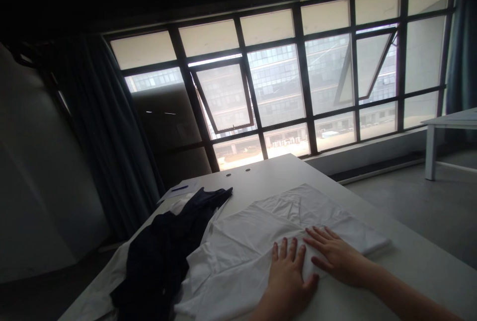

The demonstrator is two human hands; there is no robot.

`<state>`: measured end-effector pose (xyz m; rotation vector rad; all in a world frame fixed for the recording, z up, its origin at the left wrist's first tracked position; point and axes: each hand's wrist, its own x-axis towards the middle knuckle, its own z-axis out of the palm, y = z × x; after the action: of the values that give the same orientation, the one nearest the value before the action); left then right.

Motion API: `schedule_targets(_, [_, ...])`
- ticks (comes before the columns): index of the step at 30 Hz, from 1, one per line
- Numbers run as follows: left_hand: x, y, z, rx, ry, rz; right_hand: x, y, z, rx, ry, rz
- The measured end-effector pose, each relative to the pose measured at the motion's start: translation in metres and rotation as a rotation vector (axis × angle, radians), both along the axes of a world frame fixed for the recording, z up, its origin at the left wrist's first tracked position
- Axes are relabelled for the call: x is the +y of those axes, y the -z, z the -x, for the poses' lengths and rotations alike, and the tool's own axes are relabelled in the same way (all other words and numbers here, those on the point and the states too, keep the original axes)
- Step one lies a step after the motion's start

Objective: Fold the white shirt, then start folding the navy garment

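Head view from my end — I've got the left hand [288, 272] and right hand [337, 257] both flat and splayed on the white cloth [242, 244], which runs ahead of them over the worktop [274, 174] — dark cloth [158, 244] bunched off left.

Left of the white garment [240, 249], low passage is blocked by dark cloth [160, 246]; beyond the white garment, room is offered above the tabletop [272, 176].
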<state>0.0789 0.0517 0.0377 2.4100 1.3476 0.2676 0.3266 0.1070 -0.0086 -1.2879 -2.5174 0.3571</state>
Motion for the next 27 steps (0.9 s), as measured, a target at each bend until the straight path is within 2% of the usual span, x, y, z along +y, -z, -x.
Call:
schedule_targets(5, [-0.002, -0.002, -0.003, 0.021, 0.0, -0.014, 0.008, -0.003, -0.011, 0.024, 0.039, -0.031])
schedule_targets(12, [-0.006, -0.006, 0.0, 0.044, 0.021, 0.009, 0.036, 0.016, -0.05, -0.046, 0.319, -0.025])
schedule_targets(18, [-0.013, -0.004, 0.01, 0.046, 0.016, 0.001, 0.053, 0.027, -0.077, -0.114, 0.461, -0.01])
schedule_targets(22, [-0.012, 0.005, 0.039, 0.04, 0.057, -0.015, 0.056, 0.033, -0.084, -0.119, 0.478, -0.021])
schedule_targets(27, [-0.014, 0.024, 0.102, 0.159, -0.032, -0.125, 0.058, 0.038, -0.086, -0.104, 0.469, -0.045])
